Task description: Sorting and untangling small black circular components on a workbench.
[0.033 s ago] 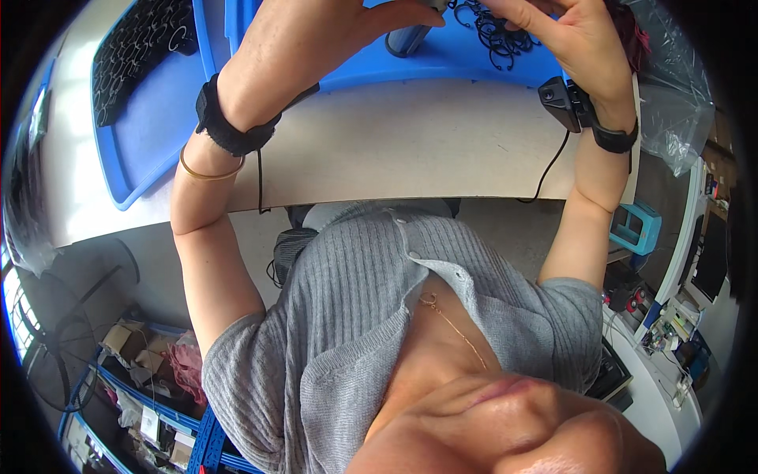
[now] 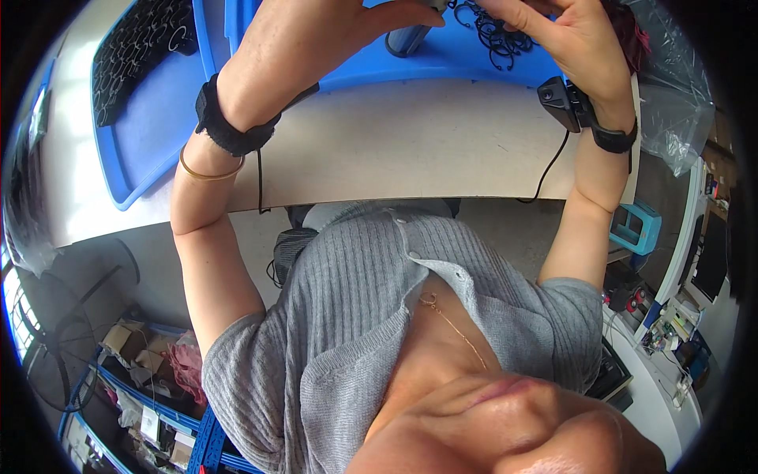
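Rings [image 2: 505, 43], thin and black, lie heaped across one another at one o'clock on a blue tray [image 2: 363, 73], just below the right hand [image 2: 572, 35]; because they overlap, lifting one could drag its neighbours along, and a sharp tug might flick some over the rim. At twelve o'clock a dark cylinder [image 2: 407, 41] rises from that tray, its upper end beside the left hand [image 2: 320, 35], which reaches in toward twelve with the thumb stretched inward. Most of its fingers lie past the top of the view, so there is no telling whether they grip anything; the right hand's thumb also points inward, fingers bent, and whether something is pinched there cannot be made out. Sideways pressure on the cylinder's top could tip or slide it, if it is not fixed. Another risk is the right cable [image 2: 553, 170] hanging from the wrist camera [image 2: 559, 103] at two o'clock, and the left cable [image 2: 260, 182] at ten: either could snag at the table [image 2: 395, 142] edge and jerk a wrist mid-movement.
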{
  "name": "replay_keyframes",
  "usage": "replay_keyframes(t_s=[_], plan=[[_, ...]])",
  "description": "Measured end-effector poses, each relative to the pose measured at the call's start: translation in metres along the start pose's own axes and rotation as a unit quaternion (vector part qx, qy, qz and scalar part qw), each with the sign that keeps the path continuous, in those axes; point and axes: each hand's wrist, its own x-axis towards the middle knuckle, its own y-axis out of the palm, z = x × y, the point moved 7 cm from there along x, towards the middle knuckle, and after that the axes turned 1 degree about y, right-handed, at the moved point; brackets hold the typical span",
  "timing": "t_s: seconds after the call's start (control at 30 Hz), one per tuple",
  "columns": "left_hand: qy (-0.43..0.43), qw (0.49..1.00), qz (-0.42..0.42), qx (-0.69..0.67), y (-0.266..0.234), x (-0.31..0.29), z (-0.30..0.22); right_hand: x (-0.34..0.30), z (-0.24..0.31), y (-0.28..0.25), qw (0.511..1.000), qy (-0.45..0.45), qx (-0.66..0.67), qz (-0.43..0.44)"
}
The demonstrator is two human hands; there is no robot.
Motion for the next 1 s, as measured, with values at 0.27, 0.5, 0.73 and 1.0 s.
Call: replay_keyframes(t_s=[0.27, 0.5, 0.73, 1.0], plan=[[-0.02, 1.0, 0.008, -0.001, 0.001, 0.001, 0.001, 0.002, -0.008, 0.009, 0.999, 0.028, 0.019, 0.037], [-0.009, 1.0, -0.002, -0.001, 0.0, 0.0, 0.002, 0.005, -0.016, 0.013, 0.997, 0.041, 0.039, 0.045], [-0.027, 0.999, 0.005, -0.023, 0.003, 0.0, 0.005, 0.004, -0.015, 0.012, 0.999, 0.008, 0.016, 0.042], [-0.014, 1.0, 0.006, -0.025, 0.003, 0.001, 0.004, 0.003, -0.012, 0.012, 0.999, 0.007, 0.022, 0.037]])
